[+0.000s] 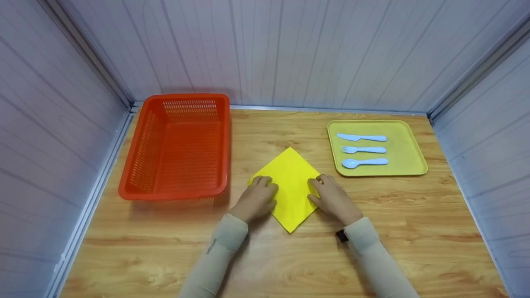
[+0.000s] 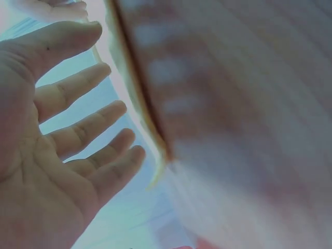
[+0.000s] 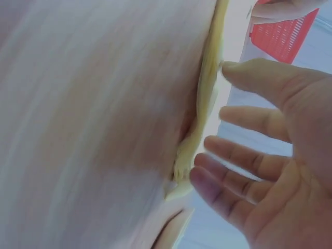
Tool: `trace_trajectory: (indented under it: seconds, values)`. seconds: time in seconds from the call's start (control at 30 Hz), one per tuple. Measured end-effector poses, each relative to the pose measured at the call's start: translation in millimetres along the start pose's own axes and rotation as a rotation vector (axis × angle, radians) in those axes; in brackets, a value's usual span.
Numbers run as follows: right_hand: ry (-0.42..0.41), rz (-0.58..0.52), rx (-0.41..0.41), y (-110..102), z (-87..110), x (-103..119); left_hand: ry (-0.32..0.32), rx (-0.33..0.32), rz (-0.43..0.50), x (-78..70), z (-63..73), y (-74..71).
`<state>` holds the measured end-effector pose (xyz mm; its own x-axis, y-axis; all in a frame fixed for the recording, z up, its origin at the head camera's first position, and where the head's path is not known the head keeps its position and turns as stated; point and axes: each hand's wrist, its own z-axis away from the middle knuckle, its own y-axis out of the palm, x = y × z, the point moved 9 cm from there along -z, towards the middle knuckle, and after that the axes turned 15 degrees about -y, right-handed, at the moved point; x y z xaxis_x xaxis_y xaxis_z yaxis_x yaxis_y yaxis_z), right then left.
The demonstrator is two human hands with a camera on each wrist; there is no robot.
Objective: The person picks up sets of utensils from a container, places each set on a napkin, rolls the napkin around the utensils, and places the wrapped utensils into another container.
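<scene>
Yellow sheet [image 1: 291,186], square and turned like a diamond, lies flat on a wood-patterned table [image 1: 290,265] in front of a person, one corner pointing toward them. From where I stand, both hands are on it. The left hand [image 1: 256,199] touches its left corner and the right hand [image 1: 334,199] its right corner. Each hand is loosely open, fingers spread and only slightly bent, fingertips at the sheet, with nothing clasped.

Left of the sheet, apart from it, sits a red-orange plastic basket [image 1: 174,196] with slotted sides. Beyond the right hand is a yellow tray [image 1: 405,149], on which a pale blue knife [image 1: 370,138], fork [image 1: 370,150] and spoon [image 1: 374,162] lie in parallel. Pale streaked panels [image 1: 256,54] enclose the table's back and sides.
</scene>
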<state>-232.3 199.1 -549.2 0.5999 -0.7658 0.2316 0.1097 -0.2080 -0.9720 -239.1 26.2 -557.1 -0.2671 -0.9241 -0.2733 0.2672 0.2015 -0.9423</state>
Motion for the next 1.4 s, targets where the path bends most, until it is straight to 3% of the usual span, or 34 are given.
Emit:
trace_trajectory:
  seconds: [0.17, 0.37, 0.67, 0.8, 0.97, 1.1, 1.27, 1.4]
  values:
    - [-0.053, 0.066, -0.107, -22, 3.6, -10, 0.073, -0.05, -0.006, -27.6, -5.6, -9.2]
    - [-0.107, 0.117, -0.256, -54, 15.2, -42, 0.131, -0.017, -0.027, -68.6, -22.1, -10.6]
    - [0.002, 0.155, -0.288, -74, 32.7, -112, 0.213, 0.065, -0.067, -131.3, -51.5, 7.7]
    - [0.013, 0.169, -0.28, -72, 35.8, -133, 0.243, 0.053, -0.102, -151.8, -65.5, 15.0]
    - [0.07, 0.167, -0.201, -62, 38.6, -154, 0.258, 0.012, -0.203, -168.2, -77.5, 24.7]
    - [0.109, 0.161, -0.14, -55, 41.5, -164, 0.248, 0.023, -0.246, -175.7, -84.5, 32.5]
    - [0.113, 0.144, -0.128, -51, 41.5, -168, 0.218, 0.037, -0.272, -177.4, -89.5, 37.9]
    - [0.111, 0.137, -0.131, -49, 42.3, -171, 0.217, 0.008, -0.301, -179.4, -90.0, 36.7]
